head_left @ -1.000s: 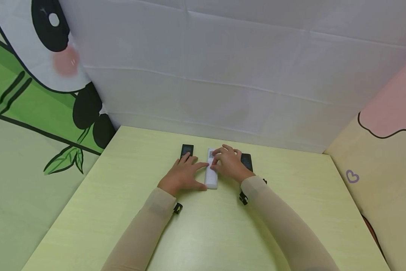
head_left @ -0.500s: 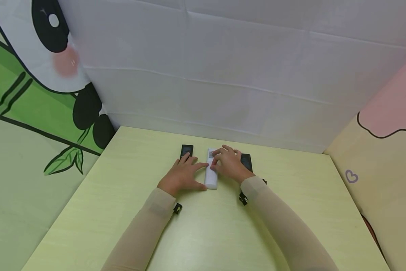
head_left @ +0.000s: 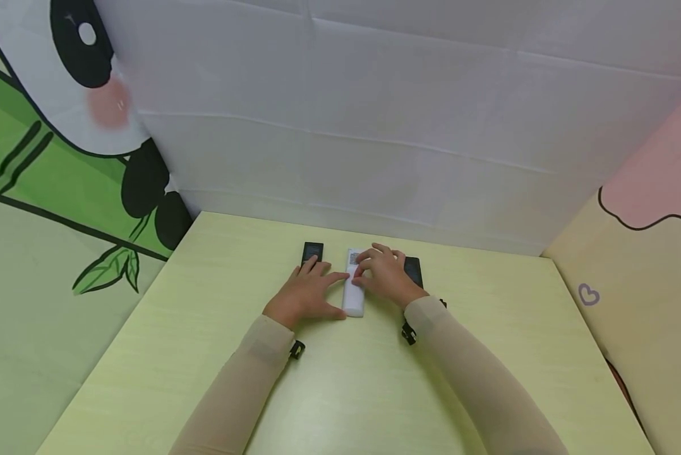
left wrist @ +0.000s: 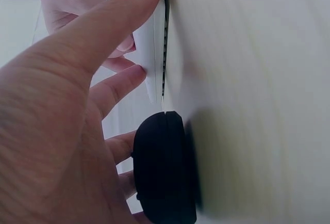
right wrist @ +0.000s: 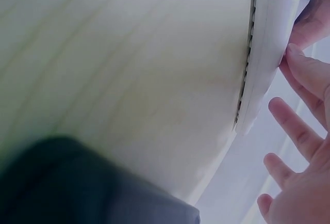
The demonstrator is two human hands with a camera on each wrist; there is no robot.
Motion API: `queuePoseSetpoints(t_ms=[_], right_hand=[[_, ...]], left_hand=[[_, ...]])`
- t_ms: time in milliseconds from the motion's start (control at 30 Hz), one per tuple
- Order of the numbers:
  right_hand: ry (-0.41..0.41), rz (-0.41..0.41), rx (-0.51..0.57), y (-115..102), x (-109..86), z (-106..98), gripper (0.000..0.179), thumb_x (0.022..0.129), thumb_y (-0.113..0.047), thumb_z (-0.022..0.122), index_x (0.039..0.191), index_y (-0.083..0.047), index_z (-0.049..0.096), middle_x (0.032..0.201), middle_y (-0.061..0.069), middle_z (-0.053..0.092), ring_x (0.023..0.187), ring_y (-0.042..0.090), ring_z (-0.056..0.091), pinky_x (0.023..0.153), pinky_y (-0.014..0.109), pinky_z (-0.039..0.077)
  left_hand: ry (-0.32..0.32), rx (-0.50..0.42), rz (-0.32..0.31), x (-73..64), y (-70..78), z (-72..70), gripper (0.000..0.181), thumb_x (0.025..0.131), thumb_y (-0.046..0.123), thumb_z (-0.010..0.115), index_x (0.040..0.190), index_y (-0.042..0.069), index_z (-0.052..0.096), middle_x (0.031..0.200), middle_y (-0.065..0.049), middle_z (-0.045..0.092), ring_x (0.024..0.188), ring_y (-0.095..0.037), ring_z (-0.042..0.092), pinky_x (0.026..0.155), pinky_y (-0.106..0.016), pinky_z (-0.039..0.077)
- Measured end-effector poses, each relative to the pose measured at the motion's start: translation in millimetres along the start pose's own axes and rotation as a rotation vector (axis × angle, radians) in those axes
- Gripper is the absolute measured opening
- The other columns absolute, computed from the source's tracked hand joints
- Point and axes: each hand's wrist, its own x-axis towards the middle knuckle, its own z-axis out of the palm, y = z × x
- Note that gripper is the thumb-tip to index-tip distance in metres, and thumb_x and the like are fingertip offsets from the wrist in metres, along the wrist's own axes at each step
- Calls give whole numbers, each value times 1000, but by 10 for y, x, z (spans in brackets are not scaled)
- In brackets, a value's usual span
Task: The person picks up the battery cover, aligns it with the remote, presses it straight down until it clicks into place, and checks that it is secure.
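A white remote control [head_left: 353, 294] lies back side up on the table, with a label near its far end. In both wrist views, button edges show along its underside. My left hand [head_left: 309, 294] touches its left side with thumb and index finger extended, the other fingers spread over a black remote control [head_left: 312, 251]. My right hand [head_left: 388, 275] has thumb and index finger curled together at the white remote's back, near its right edge; in the right wrist view the thumb [right wrist: 309, 74] meets that edge. The fingertip contact is partly hidden.
Another black device [head_left: 414, 272] lies just right of my right hand, partly covered by it; its dark, blurred end is close in the right wrist view. Behind the pale wooden table [head_left: 460, 392] hangs a white sheet [head_left: 374, 126]. Printed cloths flank both sides.
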Motion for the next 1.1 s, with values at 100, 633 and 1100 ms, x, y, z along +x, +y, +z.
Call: queuePoseSetpoints(t_ms=[100,633,1100], right_hand=[[3,-6,10,4,-8,-8,10,108,-34,90,105,-24,93,160,5,76,179,46,38,138,80,31],[39,29,60,164,-110,-133,13,112,-33,85,117,-25,93,162,6,74,179,43,37,136,77,29],[96,40,120,303,-241,-241,15,113,-32,82,118,-22,92,160,9,75,177,47,40,132,78,29]], left_hand=[[-3,-1,0,3,1,-5,94,96,63,94,177,36,55,190,-17,41,186,-52,17,147,-81,23],[9,-21,25,37,28,-12,103,94,64,96,181,35,49,193,-17,36,185,-53,17,148,-81,17],[36,-57,76,60,162,24,104,92,63,98,180,34,52,193,-16,34,187,-52,10,149,-82,8]])
